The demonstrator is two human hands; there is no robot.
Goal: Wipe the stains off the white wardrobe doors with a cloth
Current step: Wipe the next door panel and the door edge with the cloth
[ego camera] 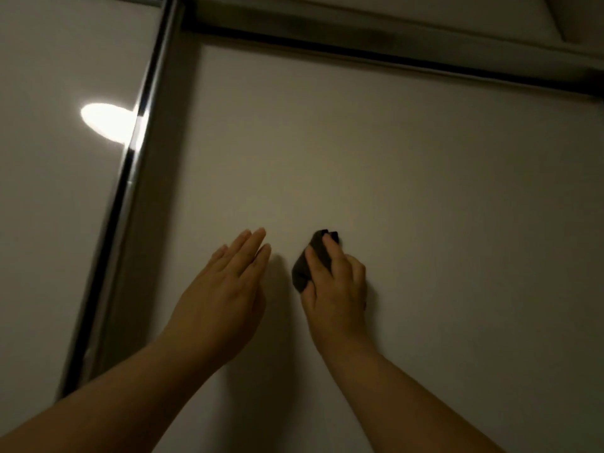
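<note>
On the smooth white wardrobe door [392,174], the right hand [333,289] clamps a soft, light dark cloth [309,263], best held bunched, while the left hand [225,289] lies flat, fingers straight.

Setting: a home interior, which we read as a room with a fitted wardrobe. We list a tall white wardrobe door [392,158], plain and flat. Left of that door are a metal frame strip [130,178] and a second, glossy door panel [49,240] carrying a lamp's reflection [104,120]. Above the door are a dark sliding track [359,44] and a pale ceiling [457,14].
</note>
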